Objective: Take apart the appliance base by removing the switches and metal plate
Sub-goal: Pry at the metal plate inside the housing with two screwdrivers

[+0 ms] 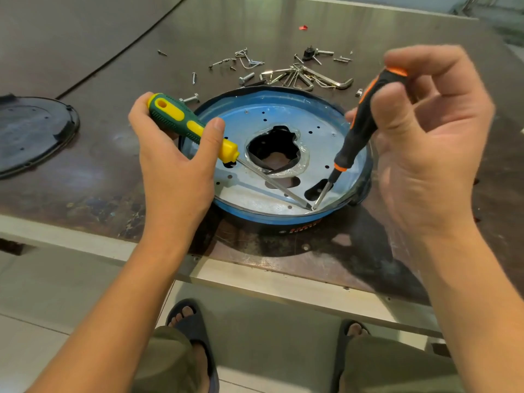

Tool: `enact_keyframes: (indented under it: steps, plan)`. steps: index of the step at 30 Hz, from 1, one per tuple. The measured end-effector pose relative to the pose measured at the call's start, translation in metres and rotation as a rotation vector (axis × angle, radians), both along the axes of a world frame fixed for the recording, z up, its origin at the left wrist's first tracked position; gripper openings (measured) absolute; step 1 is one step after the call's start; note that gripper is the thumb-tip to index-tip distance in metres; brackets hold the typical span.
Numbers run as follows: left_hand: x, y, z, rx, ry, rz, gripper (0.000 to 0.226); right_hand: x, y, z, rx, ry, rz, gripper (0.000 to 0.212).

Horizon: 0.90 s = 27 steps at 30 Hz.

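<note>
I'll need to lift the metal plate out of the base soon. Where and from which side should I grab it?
Likely the near edge of the metal plate, from your side: the green-and-yellow screwdriver and black-and-orange screwdriver tips meet there, at the rim. It lies flat, sunk inside the blue base wall, so no other edge is exposed. The central opening looks ragged.

Two screwdrivers meet at the near edge of the metal plate [246, 191].

My left grip [175, 154] wraps the green-and-yellow screwdriver [184, 123], its shaft slanting low across the plate. My right grip [425, 143] pinches the top of the black-and-orange screwdriver [360, 123], held steeper. Both tips touch the plate at one spot inside the blue-rimmed appliance base [269, 218]. On the counter [113, 180] behind lie loose screws and hex keys [297, 75], and a black cover [31, 131] sits far left.
</note>
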<state>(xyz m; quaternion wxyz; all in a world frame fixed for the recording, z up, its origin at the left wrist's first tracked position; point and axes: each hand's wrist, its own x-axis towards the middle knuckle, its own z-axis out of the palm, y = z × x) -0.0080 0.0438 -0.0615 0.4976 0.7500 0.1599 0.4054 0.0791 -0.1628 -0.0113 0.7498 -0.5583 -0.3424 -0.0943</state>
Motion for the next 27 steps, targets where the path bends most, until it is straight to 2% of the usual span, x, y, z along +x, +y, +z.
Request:
enact_keyframes:
  steps: [2, 4, 7, 10, 14, 16, 20, 24, 27]
  plan:
    - [0.0, -0.001, 0.0, -0.012, -0.008, -0.005, 0.064, 0.003, -0.005, 0.001, -0.015, -0.005, -0.03, 0.023]
    - [-0.001, -0.001, 0.001, -0.012, -0.007, -0.003, 0.064, 0.004, -0.011, 0.0, -0.024, -0.009, 0.027, 0.016]
    - [-0.002, -0.002, 0.001, -0.004, 0.002, -0.001, 0.064, 0.003, -0.017, 0.0, -0.004, 0.022, 0.114, 0.019]
    - [-0.003, -0.002, 0.003, -0.005, 0.003, 0.0, 0.064, -0.002, -0.014, 0.002, -0.02, 0.04, 0.104, 0.012]
    - [-0.004, -0.003, 0.005, -0.004, 0.007, 0.013, 0.065, -0.002, -0.009, 0.005, -0.083, -0.035, -0.007, 0.024]
    - [-0.005, -0.004, 0.005, -0.007, 0.013, 0.013, 0.066, 0.001, -0.011, 0.004, -0.087, -0.018, 0.037, 0.021]
    - [-0.005, -0.004, 0.006, -0.018, 0.013, 0.01, 0.067, 0.0, -0.014, 0.0, -0.093, 0.037, 0.093, 0.029]
    - [-0.005, -0.003, 0.006, -0.02, 0.011, 0.011, 0.067, -0.006, -0.008, 0.003, -0.121, 0.011, 0.091, 0.019]
    - [-0.005, -0.003, 0.005, -0.02, 0.012, 0.015, 0.068, -0.008, -0.005, 0.007, -0.094, -0.016, 0.019, 0.022]
